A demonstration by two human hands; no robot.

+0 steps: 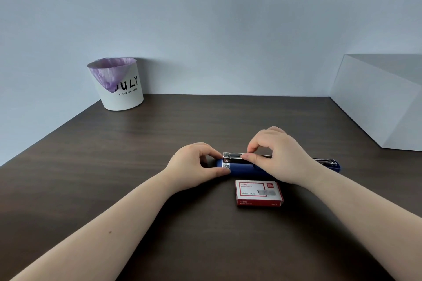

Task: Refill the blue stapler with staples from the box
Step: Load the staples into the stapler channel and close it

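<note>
Head view looks down on a dark wood table (114, 166) set against a pale wall. The blue stapler (244, 170) lies lengthwise across the middle of the table, swung fully open, so that its blue body sits nearest the person and its metal staple channel (234, 155) runs along the far side; the far end of the opened stapler (328, 162) shows to the right past the right wrist. The left hand (194, 166) curls around the left end of the stapler, thumb on the near side and fingers over the far side, gripping the blue body. The right hand (280, 155) comes from the right and hovers over the channel, its thumb and forefinger pinched together on a short silvery strip of staples (244, 156) that rests on or just at the channel; whether the strip is seated in the channel I cannot tell. The other right fingers are bent loosely behind the pinch. The box (259, 192), red and white with a staple picture on its lid, lies flat and closed just on the near side of the stapler, between the two forearms and apart from both hands. At the far left corner of the table stands a white bin (124, 96) with a purple liner (109, 75) folded over its rim. A pale grey block (376, 102) sits at the right edge.
</note>
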